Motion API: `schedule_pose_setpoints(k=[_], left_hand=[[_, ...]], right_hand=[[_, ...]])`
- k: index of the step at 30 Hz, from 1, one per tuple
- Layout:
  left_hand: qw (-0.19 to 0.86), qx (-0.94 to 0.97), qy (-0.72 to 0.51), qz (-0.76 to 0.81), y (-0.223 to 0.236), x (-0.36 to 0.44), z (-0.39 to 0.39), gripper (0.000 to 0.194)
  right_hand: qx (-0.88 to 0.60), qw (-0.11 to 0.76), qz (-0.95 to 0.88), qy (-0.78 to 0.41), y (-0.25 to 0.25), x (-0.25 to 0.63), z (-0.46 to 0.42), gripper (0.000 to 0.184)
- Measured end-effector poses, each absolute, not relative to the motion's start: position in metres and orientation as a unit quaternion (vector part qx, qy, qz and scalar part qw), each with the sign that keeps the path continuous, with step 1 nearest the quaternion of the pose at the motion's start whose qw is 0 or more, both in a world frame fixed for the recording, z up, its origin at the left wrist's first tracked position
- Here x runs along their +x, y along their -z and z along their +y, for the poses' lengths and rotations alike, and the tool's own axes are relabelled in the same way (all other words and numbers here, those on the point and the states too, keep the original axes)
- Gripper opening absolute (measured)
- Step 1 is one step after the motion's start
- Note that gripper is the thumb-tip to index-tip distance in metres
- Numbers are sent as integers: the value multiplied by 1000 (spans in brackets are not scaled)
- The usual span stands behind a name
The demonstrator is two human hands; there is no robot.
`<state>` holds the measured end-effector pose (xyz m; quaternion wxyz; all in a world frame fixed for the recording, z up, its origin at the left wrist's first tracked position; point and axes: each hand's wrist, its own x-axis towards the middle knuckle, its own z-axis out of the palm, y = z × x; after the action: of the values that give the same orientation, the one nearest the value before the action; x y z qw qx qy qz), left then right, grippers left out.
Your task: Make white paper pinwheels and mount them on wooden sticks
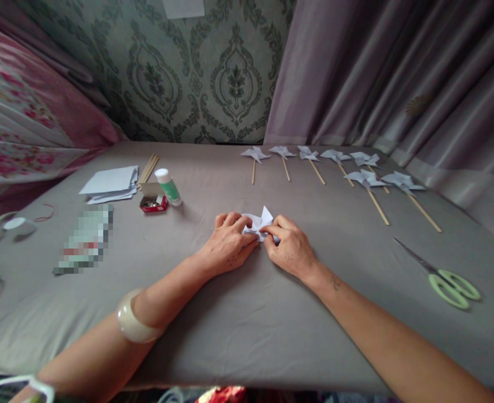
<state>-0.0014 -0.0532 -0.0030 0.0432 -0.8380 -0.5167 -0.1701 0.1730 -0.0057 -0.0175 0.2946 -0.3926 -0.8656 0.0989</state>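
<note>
A white paper pinwheel (254, 223) with folded blades is between my two hands, low over the grey cloth. My left hand (233, 240) grips its left side, fingers curled and thumb along the lower edge. From the right, my right hand (289, 245) pinches the paper near its middle; whether a small pin is between those fingertips is hidden. One blade points up between the hands. No stick shows on this pinwheel.
Several finished pinwheels on sticks (366, 179) lie at the back right. Green-handled scissors (450, 285) rest at the right. Leftward are a glue stick (169, 187), a small red box (153, 202), wooden sticks (149, 168), stacked paper (110, 182) and a blurred packet (86, 238).
</note>
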Motion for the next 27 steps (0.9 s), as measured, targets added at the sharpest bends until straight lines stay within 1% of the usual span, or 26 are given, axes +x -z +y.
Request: schedule_pose_setpoints(k=[8, 21, 24, 27], left_hand=[[40, -835, 169, -523, 2, 0, -55, 30], [31, -833, 179, -522, 3, 1, -54, 30], [28, -832, 182, -523, 3, 0, -54, 31], [32, -832, 189, -521, 4, 0, -54, 30]], right_hand=[[-382, 269, -880, -86, 16, 172, -7, 26], [-369, 199, -907, -50, 7, 168, -7, 26], [-359, 213, -907, -54, 10, 169, -4, 26], [-363, 288, -878, -117, 16, 173, 1, 28]])
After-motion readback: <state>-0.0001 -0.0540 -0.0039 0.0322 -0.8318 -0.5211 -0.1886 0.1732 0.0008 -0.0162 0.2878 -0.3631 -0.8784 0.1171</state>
